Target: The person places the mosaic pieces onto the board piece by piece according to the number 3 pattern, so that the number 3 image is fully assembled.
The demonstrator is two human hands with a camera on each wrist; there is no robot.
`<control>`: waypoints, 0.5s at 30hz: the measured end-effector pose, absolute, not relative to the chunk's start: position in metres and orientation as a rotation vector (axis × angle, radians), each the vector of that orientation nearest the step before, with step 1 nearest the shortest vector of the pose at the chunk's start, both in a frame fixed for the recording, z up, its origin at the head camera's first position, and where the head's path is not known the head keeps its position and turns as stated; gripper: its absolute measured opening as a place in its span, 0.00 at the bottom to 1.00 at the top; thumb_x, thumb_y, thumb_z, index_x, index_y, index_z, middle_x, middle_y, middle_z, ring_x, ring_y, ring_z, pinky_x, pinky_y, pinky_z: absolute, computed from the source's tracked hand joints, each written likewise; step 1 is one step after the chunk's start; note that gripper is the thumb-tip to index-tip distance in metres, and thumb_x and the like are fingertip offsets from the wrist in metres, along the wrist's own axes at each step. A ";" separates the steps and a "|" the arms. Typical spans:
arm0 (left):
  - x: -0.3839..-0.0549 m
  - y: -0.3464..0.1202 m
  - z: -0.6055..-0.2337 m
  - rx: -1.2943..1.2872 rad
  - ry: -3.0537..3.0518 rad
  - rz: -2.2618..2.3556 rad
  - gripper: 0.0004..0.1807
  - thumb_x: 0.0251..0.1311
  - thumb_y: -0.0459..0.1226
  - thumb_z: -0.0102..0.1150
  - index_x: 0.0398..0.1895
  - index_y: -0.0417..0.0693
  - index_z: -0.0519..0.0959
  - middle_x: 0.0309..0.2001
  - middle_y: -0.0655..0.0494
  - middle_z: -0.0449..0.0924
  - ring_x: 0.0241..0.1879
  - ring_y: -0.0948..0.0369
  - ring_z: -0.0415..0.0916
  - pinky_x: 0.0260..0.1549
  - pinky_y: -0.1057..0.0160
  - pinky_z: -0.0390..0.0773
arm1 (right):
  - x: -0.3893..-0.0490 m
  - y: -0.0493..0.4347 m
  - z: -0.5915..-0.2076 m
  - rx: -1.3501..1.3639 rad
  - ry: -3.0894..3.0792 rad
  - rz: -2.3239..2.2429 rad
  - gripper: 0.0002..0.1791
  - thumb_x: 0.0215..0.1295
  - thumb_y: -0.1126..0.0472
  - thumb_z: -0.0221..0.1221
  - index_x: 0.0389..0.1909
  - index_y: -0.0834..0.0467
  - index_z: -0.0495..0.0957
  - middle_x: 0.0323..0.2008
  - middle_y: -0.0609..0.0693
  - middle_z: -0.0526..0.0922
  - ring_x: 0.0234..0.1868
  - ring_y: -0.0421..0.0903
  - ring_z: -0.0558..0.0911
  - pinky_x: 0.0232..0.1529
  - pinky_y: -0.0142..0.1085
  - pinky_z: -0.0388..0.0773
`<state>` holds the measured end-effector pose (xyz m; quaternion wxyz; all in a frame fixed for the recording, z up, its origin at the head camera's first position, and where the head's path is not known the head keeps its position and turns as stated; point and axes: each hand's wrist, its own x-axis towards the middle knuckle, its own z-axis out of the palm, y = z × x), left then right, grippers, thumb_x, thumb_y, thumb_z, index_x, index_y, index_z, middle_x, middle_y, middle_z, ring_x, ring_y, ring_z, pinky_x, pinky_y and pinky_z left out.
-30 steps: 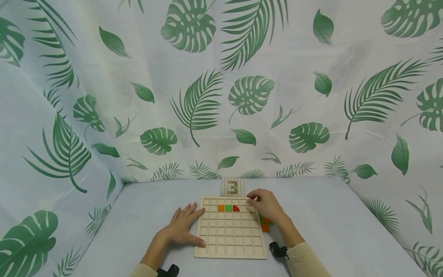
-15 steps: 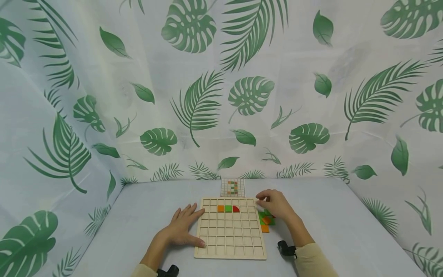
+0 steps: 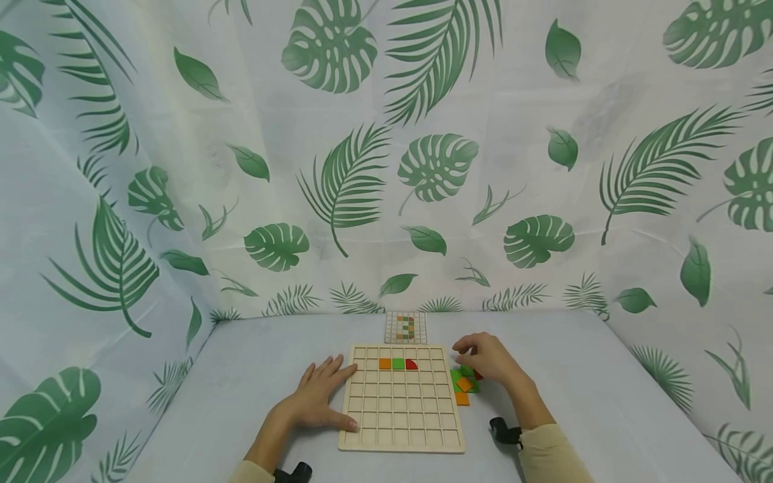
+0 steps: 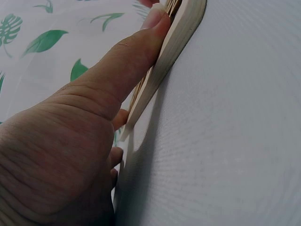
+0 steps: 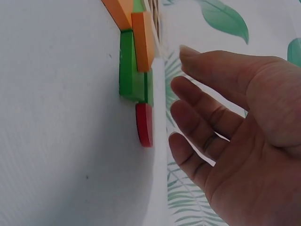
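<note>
A wooden grid board (image 3: 401, 416) lies on the table, with an orange square tile (image 3: 385, 363), a green square tile (image 3: 398, 363) and a red quarter-round tile (image 3: 411, 364) in one of its upper rows. My left hand (image 3: 317, 396) rests along the board's left edge, thumb and fingertips on the rim. Above a small pile of green, orange and red tiles (image 3: 464, 384) by the board's right edge hovers my right hand (image 3: 486, 355). In the right wrist view its fingers (image 5: 193, 115) are loosely bent and hold nothing, apart from the red tile (image 5: 145, 125).
A small pattern card (image 3: 406, 327) with a coloured grid lies just behind the board. A leaf-printed curtain (image 3: 386, 201) surrounds the white table (image 3: 574, 376) at the back and sides. Black wrist cameras (image 3: 504, 431) sit under both forearms.
My right hand has moved right, away from the board's upper right corner, to over the tile pile, more of which shows now. The left hand stays where it was.
</note>
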<state>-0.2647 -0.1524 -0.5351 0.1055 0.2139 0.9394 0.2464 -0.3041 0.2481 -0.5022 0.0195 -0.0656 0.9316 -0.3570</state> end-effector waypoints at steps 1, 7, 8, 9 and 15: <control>-0.264 -0.152 -0.535 0.634 2.768 0.730 0.66 0.37 0.74 0.74 0.82 0.62 0.61 0.85 0.45 0.47 0.84 0.42 0.39 0.80 0.32 0.34 | -0.304 0.249 -0.502 -0.209 2.886 -1.104 0.10 0.65 0.63 0.69 0.46 0.57 0.89 0.38 0.49 0.85 0.32 0.45 0.76 0.26 0.37 0.77; -0.264 -0.153 -0.535 0.641 2.766 0.731 0.66 0.37 0.73 0.75 0.82 0.61 0.61 0.85 0.45 0.47 0.84 0.42 0.39 0.79 0.31 0.34 | -0.300 0.254 -0.500 -0.203 2.832 -1.099 0.12 0.61 0.65 0.71 0.46 0.58 0.89 0.35 0.49 0.83 0.31 0.46 0.76 0.28 0.37 0.76; -0.264 -0.153 -0.535 0.640 2.765 0.727 0.66 0.37 0.73 0.74 0.82 0.61 0.60 0.85 0.45 0.47 0.84 0.42 0.39 0.80 0.31 0.34 | -0.300 0.254 -0.499 -0.205 2.825 -1.099 0.12 0.60 0.65 0.71 0.46 0.58 0.89 0.34 0.49 0.83 0.31 0.46 0.76 0.28 0.37 0.76; -0.264 -0.153 -0.535 0.642 2.764 0.730 0.66 0.37 0.73 0.74 0.82 0.61 0.60 0.85 0.45 0.47 0.84 0.42 0.39 0.79 0.31 0.34 | -0.299 0.255 -0.498 -0.211 2.818 -1.103 0.13 0.59 0.66 0.71 0.46 0.59 0.89 0.34 0.50 0.83 0.31 0.46 0.76 0.28 0.37 0.76; -0.264 -0.152 -0.534 0.646 2.761 0.733 0.65 0.38 0.72 0.75 0.82 0.62 0.60 0.85 0.45 0.46 0.84 0.42 0.38 0.80 0.31 0.33 | -0.298 0.256 -0.498 -0.223 2.795 -1.099 0.13 0.56 0.68 0.72 0.44 0.60 0.89 0.34 0.51 0.85 0.30 0.46 0.76 0.28 0.37 0.76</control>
